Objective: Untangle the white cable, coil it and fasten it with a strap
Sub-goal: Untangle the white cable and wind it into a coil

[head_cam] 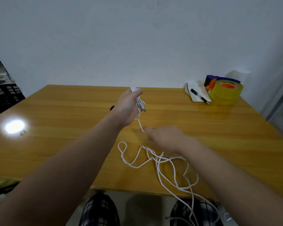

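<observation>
A single wide-angle view from the person's head looks forward and down across the tabletop (pixel 55 111) to the wall (pixel 137 38) behind, near enough that both forearms fill the lower frame

A plain office or workroom: a wooden table (pixel 55 111) against a bare wall (pixel 137 38), with tape rolls (pixel 225 92), notebook (pixel 198 93) and pen (pixel 199 96) at upper right.

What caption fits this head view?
Left hand holds a few coiled loops of white cable; right hand pinches the slack.
</observation>
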Action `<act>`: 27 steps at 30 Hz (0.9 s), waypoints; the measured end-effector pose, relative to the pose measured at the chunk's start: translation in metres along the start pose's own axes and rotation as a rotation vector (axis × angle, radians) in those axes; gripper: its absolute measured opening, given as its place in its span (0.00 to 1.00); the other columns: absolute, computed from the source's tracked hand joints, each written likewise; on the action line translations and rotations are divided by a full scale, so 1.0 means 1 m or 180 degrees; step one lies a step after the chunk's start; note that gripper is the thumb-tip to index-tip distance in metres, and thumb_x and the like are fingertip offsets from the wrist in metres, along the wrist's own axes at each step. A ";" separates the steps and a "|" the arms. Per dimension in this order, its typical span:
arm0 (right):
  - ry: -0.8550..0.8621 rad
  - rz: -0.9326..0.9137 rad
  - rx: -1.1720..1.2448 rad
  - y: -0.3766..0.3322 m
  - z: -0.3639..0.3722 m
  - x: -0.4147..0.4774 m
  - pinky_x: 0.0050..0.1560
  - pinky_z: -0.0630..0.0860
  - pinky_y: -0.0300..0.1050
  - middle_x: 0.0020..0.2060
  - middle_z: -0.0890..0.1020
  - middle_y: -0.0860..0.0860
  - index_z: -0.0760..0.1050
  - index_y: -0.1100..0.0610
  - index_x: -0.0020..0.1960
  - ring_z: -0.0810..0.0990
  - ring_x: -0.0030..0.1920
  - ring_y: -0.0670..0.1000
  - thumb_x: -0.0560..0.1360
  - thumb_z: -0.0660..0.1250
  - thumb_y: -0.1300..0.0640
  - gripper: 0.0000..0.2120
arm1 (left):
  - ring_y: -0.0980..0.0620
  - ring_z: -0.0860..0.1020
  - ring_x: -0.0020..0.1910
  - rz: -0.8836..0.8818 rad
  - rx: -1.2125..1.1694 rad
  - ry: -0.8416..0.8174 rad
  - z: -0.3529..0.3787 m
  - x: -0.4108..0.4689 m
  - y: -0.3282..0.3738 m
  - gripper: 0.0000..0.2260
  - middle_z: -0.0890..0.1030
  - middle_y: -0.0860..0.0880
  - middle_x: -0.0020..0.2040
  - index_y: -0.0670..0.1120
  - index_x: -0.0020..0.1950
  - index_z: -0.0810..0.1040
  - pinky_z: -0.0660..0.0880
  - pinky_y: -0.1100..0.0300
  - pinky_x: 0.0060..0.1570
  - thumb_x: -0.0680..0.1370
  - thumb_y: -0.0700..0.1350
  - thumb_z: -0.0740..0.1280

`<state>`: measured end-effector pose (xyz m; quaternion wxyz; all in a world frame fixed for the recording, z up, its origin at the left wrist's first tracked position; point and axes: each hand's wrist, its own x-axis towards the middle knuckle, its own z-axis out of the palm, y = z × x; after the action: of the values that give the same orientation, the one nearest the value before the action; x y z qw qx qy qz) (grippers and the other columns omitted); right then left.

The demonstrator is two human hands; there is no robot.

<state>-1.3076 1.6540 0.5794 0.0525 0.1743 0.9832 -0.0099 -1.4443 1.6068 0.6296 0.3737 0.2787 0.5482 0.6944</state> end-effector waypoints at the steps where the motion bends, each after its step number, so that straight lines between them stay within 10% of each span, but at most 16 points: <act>1: 0.0081 -0.0051 -0.0108 -0.002 -0.006 -0.002 0.44 0.69 0.48 0.61 0.77 0.51 0.60 0.51 0.70 0.76 0.59 0.56 0.81 0.52 0.55 0.18 | 0.47 0.73 0.37 0.0026 0.0166 0.0046 -0.001 0.002 -0.003 0.16 0.64 0.49 0.51 0.31 0.66 0.66 0.71 0.50 0.41 0.82 0.40 0.57; 2: 0.0190 -0.0122 -0.0199 -0.002 -0.011 -0.004 0.43 0.68 0.47 0.61 0.77 0.50 0.62 0.52 0.69 0.76 0.59 0.56 0.81 0.52 0.56 0.17 | 0.44 0.75 0.42 0.0026 0.0260 0.0086 -0.003 0.004 -0.006 0.18 0.60 0.35 0.69 0.31 0.68 0.64 0.71 0.48 0.47 0.82 0.40 0.58; 5: 0.0564 -0.0332 -0.0162 0.001 -0.023 -0.008 0.41 0.67 0.46 0.58 0.78 0.48 0.69 0.51 0.63 0.77 0.57 0.54 0.81 0.52 0.52 0.13 | 0.46 0.73 0.46 0.0060 0.0348 0.0121 -0.006 0.003 -0.012 0.10 0.73 0.44 0.46 0.37 0.59 0.70 0.67 0.51 0.53 0.82 0.42 0.58; 10: 0.0732 -0.0422 0.0411 0.009 -0.037 -0.013 0.46 0.73 0.48 0.55 0.80 0.44 0.74 0.48 0.57 0.77 0.54 0.49 0.80 0.56 0.49 0.11 | 0.51 0.74 0.58 -0.0043 0.0692 -0.0660 -0.003 -0.001 -0.023 0.05 0.75 0.43 0.59 0.46 0.51 0.73 0.70 0.55 0.59 0.82 0.43 0.58; 15: 0.1002 -0.0514 0.0831 0.024 -0.048 -0.016 0.47 0.74 0.52 0.50 0.81 0.42 0.78 0.46 0.52 0.78 0.50 0.48 0.78 0.60 0.50 0.09 | 0.50 0.74 0.38 -0.0251 0.0639 -0.1188 -0.004 -0.012 -0.023 0.06 0.73 0.44 0.39 0.41 0.47 0.71 0.70 0.56 0.41 0.82 0.42 0.58; 20: 0.0525 -0.0486 0.0472 0.017 -0.048 -0.018 0.46 0.73 0.45 0.57 0.78 0.37 0.77 0.41 0.54 0.74 0.57 0.42 0.78 0.58 0.46 0.10 | 0.48 0.78 0.38 -0.0288 0.0249 -0.0974 0.008 -0.015 -0.013 0.10 0.79 0.43 0.40 0.40 0.44 0.69 0.75 0.52 0.43 0.83 0.42 0.54; 27: 0.1408 -0.0201 0.0897 0.022 -0.057 -0.020 0.35 0.66 0.45 0.31 0.77 0.40 0.74 0.46 0.45 0.74 0.33 0.40 0.76 0.63 0.48 0.04 | 0.46 0.72 0.31 -0.0212 0.0922 -0.1225 0.007 -0.021 -0.017 0.13 0.71 0.42 0.32 0.39 0.37 0.73 0.68 0.53 0.39 0.78 0.38 0.55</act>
<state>-1.2869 1.6704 0.6381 -0.1888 0.1470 0.9647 -0.1100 -1.4228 1.5953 0.6157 0.4501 0.4383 0.5696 0.5299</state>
